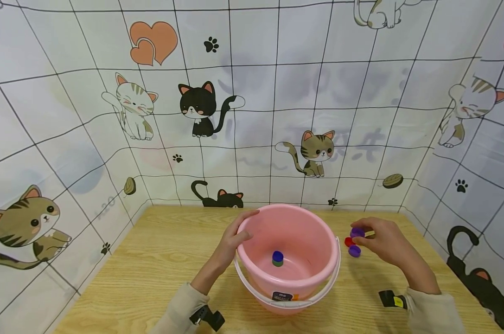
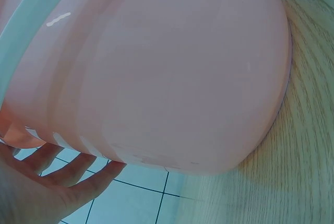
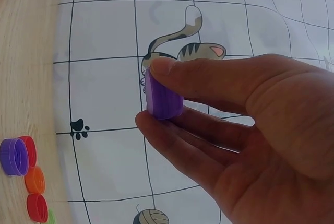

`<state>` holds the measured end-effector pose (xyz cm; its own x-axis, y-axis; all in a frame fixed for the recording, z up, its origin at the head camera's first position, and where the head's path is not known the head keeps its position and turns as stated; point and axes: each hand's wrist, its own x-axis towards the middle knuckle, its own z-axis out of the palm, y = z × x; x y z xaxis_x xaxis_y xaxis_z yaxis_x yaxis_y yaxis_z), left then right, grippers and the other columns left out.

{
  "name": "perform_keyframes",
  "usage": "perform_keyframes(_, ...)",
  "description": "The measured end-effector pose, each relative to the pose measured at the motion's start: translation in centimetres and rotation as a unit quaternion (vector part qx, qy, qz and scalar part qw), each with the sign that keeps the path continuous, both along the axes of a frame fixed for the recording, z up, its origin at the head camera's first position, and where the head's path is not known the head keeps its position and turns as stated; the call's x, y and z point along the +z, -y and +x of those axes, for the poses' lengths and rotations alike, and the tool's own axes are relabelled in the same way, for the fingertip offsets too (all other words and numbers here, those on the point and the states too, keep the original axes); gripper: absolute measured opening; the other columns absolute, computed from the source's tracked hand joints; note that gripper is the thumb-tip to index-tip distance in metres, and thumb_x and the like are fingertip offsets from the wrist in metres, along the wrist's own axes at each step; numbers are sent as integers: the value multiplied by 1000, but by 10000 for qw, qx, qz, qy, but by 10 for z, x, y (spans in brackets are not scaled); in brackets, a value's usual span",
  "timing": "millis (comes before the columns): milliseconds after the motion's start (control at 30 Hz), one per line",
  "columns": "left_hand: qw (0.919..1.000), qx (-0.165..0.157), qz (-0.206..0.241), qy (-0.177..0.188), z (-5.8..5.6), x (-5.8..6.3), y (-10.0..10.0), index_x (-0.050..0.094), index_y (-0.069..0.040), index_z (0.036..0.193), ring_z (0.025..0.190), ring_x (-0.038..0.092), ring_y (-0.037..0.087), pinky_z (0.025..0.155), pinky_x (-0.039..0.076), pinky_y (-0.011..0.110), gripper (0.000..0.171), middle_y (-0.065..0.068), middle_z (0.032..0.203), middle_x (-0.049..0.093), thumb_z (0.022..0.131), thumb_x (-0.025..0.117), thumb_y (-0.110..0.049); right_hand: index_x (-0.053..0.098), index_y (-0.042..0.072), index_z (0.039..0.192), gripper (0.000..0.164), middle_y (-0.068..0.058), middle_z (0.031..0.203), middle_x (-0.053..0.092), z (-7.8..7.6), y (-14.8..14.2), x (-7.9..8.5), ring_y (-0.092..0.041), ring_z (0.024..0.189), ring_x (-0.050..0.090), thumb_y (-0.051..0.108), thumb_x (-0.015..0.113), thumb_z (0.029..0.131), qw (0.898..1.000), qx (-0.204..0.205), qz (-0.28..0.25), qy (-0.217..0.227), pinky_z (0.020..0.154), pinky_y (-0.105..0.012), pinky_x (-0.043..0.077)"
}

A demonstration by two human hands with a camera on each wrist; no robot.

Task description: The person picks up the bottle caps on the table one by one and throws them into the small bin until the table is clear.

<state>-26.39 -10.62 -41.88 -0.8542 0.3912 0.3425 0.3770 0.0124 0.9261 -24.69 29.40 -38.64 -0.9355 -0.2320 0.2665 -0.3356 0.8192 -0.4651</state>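
"Here, a person's left hand (image 1: 224, 243) grips a pink bucket (image 1: 295, 232) by its rim."
"And the right hand (image 1: 388, 242)?"
"Pinching a purple cap (image 3: 164, 96) above the table (image 1: 160, 260), right of the bucket, near loose caps (image 3: 36, 208)."

Your left hand (image 1: 228, 245) grips, its fingers (image 2: 96, 182) spread apart, while your right hand (image 1: 383, 240) pinches — thumb (image 3: 209, 80) opposite the fingers. Both forearms (image 1: 424, 278) reach forward, angling inward — the hands well apart.
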Motion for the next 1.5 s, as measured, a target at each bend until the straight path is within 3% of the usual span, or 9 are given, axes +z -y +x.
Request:
perform_keyframes(400,10000,16,30,92,-2,-2,-1,46,-18,154,127,56,41,96,57,49,62,18,155,47,92,49,-18,70,-7,119,34,-20,107,74,2,1,1,-33,92,75,7,77,89,9996,133,-226,-66,71,-36,64)
perform_keyframes(833,9999,7,79,130,-1,-2,-3,47,-18,154,129,55,42,99,55,52,62,17,156,46,92,50,-19,70,-7,119,33,-18,106,74,4,5,5,-34,96,74,7,77,89,9996,103,-219,-133,72,-35,64)
perform_keyframes(1500,10000,66,31,52,-2,0,-1,47,-18,154,129,56,39,99,55,49,62,15,155,47,92,50,-19,71,-5,119,36,-21,109,74,-3,22,32,-35,91,77,10,80,88,9981,338,-49,-514,70,-36,64)
